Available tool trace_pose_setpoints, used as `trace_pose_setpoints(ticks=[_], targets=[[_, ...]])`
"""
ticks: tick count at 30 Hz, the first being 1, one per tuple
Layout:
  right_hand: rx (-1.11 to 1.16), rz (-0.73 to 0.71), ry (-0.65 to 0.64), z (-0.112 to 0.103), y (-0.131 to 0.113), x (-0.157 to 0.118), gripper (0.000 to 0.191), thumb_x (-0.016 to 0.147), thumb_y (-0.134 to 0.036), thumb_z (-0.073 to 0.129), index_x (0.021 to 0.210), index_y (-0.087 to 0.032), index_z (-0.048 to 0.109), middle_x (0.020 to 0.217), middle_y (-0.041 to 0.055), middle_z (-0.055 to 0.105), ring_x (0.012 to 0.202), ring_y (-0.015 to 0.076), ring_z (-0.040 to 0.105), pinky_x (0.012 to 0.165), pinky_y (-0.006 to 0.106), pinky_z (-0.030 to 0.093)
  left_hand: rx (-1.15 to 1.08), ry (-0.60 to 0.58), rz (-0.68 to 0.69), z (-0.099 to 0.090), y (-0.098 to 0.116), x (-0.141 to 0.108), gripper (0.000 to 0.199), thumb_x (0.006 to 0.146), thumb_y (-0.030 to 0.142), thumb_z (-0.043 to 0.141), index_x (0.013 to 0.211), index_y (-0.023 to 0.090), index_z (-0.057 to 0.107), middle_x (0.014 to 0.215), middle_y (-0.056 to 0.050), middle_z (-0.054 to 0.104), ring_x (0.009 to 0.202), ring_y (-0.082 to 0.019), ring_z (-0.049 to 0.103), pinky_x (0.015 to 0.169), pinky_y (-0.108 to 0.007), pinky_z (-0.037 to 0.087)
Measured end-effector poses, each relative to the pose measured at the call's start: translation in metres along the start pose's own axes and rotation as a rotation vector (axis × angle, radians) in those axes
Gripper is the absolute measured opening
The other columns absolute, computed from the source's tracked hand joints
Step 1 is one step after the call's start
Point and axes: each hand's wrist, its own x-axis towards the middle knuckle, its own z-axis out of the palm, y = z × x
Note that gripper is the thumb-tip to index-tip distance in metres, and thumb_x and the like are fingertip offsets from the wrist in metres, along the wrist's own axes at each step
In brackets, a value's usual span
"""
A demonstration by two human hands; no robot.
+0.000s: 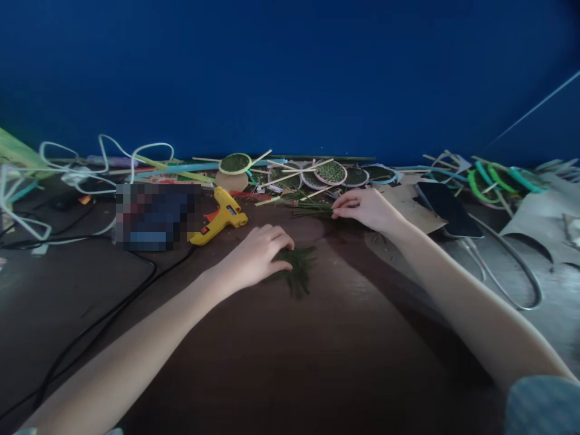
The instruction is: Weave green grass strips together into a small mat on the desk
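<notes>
Evidently, the work is partway along. Take the feathery green bundle (299, 270) on the dark tabletop (290, 362) as the clock's centre, twelve towards the blue wall (290, 72). The left hand (263, 255), at nine, curls about it with thumb and fingertips apart; whether it grips or merely steadies the bundle I cannot tell. The right hand (362, 208), between one and two, appears to pinch the ends of some thin green stems (315, 210). Around twelve to one, pale-rimmed discs (331, 173) look filled with green, so those seem done. The bundle lies apart from them, attached to nothing visible, and the stems are loose, so both look unfinished. A yellow glue gun (222, 216) lies at ten, held by neither hand.
</notes>
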Motion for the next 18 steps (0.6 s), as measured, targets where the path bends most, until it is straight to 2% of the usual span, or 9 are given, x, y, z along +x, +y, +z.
trace_pose_setpoints(ticks=[4, 7, 11, 14, 18], targets=[[0.155, 0.044, 0.018, -0.001, -0.005, -0.001, 0.006, 0.069, -0.017, 0.061, 0.074, -0.016, 0.066, 0.073, 0.0061, 0.071, 0.071, 0.0178, 0.065, 0.073, 0.034, 0.051, -0.175, -0.011, 0.023, -0.002, 0.001, 0.001, 0.022, 0.082, 0.034, 0.057, 0.1, 0.021, 0.055, 0.105, -0.003, 0.058, 0.101, -0.021, 0.051, 0.088, -0.037, 0.037], [0.241, 0.046, 0.015, 0.0, -0.005, -0.001, 0.01, 0.07, -0.02, 0.063, 0.079, -0.016, 0.067, 0.078, 0.0073, 0.071, 0.067, 0.0168, 0.065, 0.065, 0.033, 0.052, -0.287, 0.081, -0.084, -0.007, 0.003, 0.001, 0.014, 0.086, 0.027, 0.051, 0.096, 0.02, 0.056, 0.104, -0.003, 0.059, 0.101, -0.018, 0.053, 0.088, -0.033, 0.04], [0.385, 0.028, -0.03, 0.003, -0.008, -0.003, 0.015, 0.071, -0.025, 0.064, 0.084, -0.017, 0.066, 0.085, 0.0074, 0.071, 0.064, 0.0158, 0.066, 0.057, 0.029, 0.052, -0.39, 0.154, -0.268, -0.017, 0.004, 0.002, 0.014, 0.087, 0.026, 0.046, 0.092, 0.02, 0.057, 0.098, -0.002, 0.062, 0.093, -0.017, 0.058, 0.085, -0.031, 0.043], [0.402, 0.038, -0.035, 0.006, -0.013, -0.005, 0.013, 0.07, -0.024, 0.066, 0.081, -0.017, 0.066, 0.081, 0.0075, 0.071, 0.063, 0.0162, 0.066, 0.059, 0.03, 0.053, -0.423, 0.17, -0.334, -0.02, 0.005, 0.001, 0.017, 0.087, 0.027, 0.044, 0.092, 0.02, 0.058, 0.096, -0.001, 0.064, 0.091, -0.016, 0.059, 0.086, -0.031, 0.043], [0.344, 0.035, 0.075, 0.009, -0.012, -0.002, 0.011, 0.072, -0.023, 0.062, 0.08, -0.017, 0.065, 0.078, 0.0066, 0.07, 0.069, 0.0175, 0.066, 0.066, 0.033, 0.053, -0.406, 0.166, -0.334, -0.019, 0.003, 0.001, 0.017, 0.087, 0.027, 0.044, 0.092, 0.02, 0.058, 0.098, -0.002, 0.064, 0.092, -0.016, 0.058, 0.086, -0.031, 0.043]])
